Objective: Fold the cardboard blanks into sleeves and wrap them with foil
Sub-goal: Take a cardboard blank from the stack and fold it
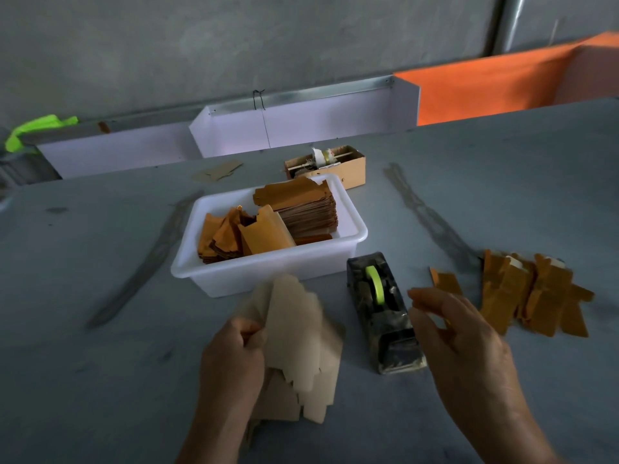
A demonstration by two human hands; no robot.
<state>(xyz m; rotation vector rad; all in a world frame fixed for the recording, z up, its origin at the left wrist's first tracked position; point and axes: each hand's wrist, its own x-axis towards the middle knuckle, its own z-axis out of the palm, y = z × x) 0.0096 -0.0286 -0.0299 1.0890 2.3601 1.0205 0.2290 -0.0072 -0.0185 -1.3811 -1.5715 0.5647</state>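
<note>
The left hand [234, 356] grips a pale cardboard blank [298, 343] (blurred); the right hand [469, 346] hovers beside the tape dispenser [382, 309], fingers loosely spread.

Grey tabletop [100, 380], kinda scuffed with dark streaks. Sitting on it: a white tub [268, 272], a tape dispenser [385, 316] just right of it, a small cardboard box [348, 172] behind, and loose orange cardboard pieces [532, 293] off to the right.
</note>
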